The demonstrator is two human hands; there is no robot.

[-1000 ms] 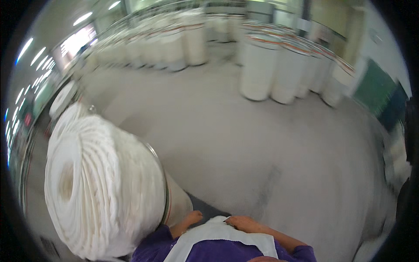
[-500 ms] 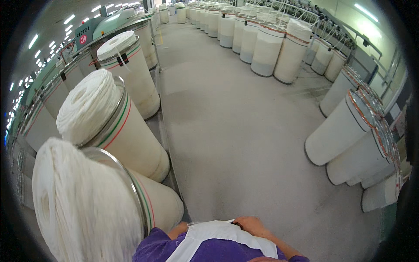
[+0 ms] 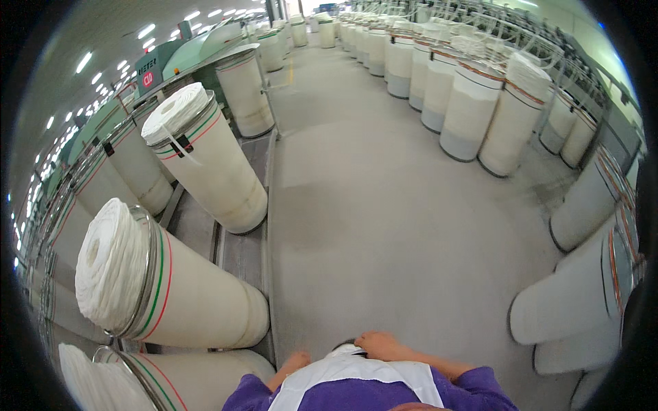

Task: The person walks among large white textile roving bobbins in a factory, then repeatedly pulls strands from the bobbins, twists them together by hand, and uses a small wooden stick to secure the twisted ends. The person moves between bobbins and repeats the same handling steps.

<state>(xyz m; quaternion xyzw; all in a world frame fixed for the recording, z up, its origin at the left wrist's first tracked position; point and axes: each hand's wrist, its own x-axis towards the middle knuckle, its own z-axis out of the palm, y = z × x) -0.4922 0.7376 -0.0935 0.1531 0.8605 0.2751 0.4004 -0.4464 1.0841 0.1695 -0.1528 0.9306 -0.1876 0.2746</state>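
At the lower edge, both my hands are close in front of the white apron over my purple sleeves. My right hand is curled at the apron's front, beside a small white thing with a dark edge; its kind and what the fingers hold are hidden. Farther left, my left hand shows only in part, blurred, fingers hidden. Nearest to it stands a tall cream sliver can with white sliver heaped on top. Beyond it is another full sliver can, banded in green and red.
A third full can stands farther along the left, by a green machine. The grey floor aisle runs ahead. Rows of cans line the far right under a machine; more cans stand at near right.
The view has moved forward along the aisle, so the left cans sit nearer and lower in it. My hands stay at the apron's front, and the white thing with the dark edge shows more.
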